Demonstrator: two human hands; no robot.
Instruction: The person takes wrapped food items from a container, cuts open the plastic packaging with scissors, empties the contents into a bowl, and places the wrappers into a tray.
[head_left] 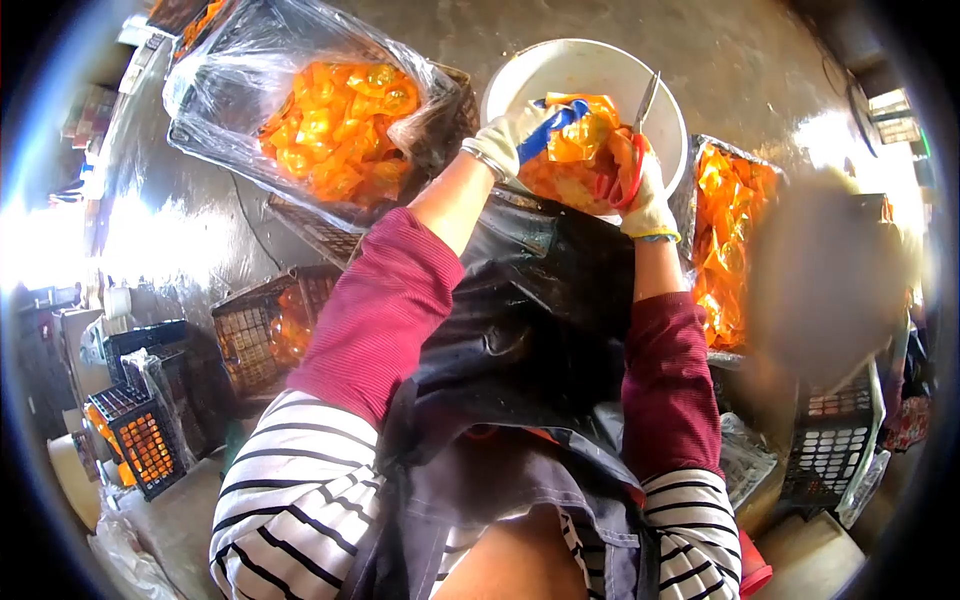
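Note:
My left hand (520,135), in a pale glove with blue over the fingers, grips a shiny orange plastic packet (585,138) above a white tub (510,75). Close beside it, my right hand (640,185), also gloved, is closed around red-handled scissors (648,103). Their blades point up and away from me, just right of the packet. More orange pieces (560,185) lie inside the tub, partly covered by my hands. The exact contents of the packet cannot be made out.
Left of the tub stands a plastic-lined crate (205,150) with many orange packets (345,120). Another crate of orange packets (720,240) is at the right. Black crates (145,440) stand lower left, another crate (830,440) lower right. A blurred pale shape (830,280) blocks the right side.

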